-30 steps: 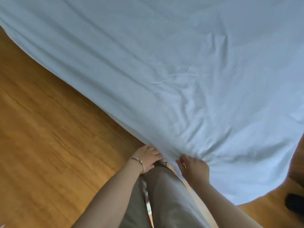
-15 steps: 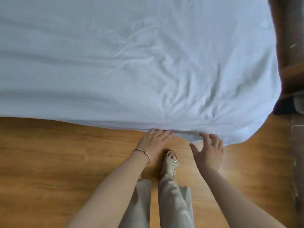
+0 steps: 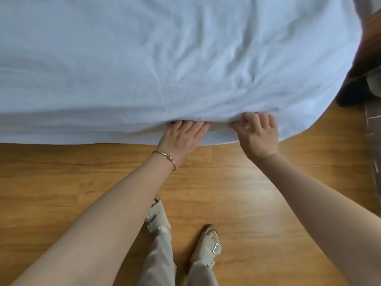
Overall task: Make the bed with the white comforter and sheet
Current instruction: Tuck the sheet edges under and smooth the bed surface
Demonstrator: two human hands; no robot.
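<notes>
head view, only one view here. white sheet covers the bed across the whole top of frame and hangs over the near side, its lower edge just above the wood floor. can't tell whether the white layer on top is the sheet or the comforter; calling it sheet. creases fan out from the spot where the hands are.

left hand lies flat against the hanging edge, fingers straight and close together, tips slid under a fold of cloth, so the tips are hidden. right hand is just beside it, toward the bed corner; its fingers are curled and clamped on a bunch of the sheet, thumb pinching along the fold.

step in hand, my read: tucking or tensioning the side edge near the corner. to do it well: hold the bunch taut with the right hand, pulling down and out, while the left palm pushes cloth in under the mattress; work toward the corner in short moves so the fan of creases flattens. don't let go on the right before the left has the cloth seated, or the slack comes back.

counts: hands 2, forearms 2, bracelet 1 on the left wrist, sandals 2 (one partly hidden behind the left forearm), white cloth layers clearly visible 1, dark object at far right 1, too unclear to name.
</notes>
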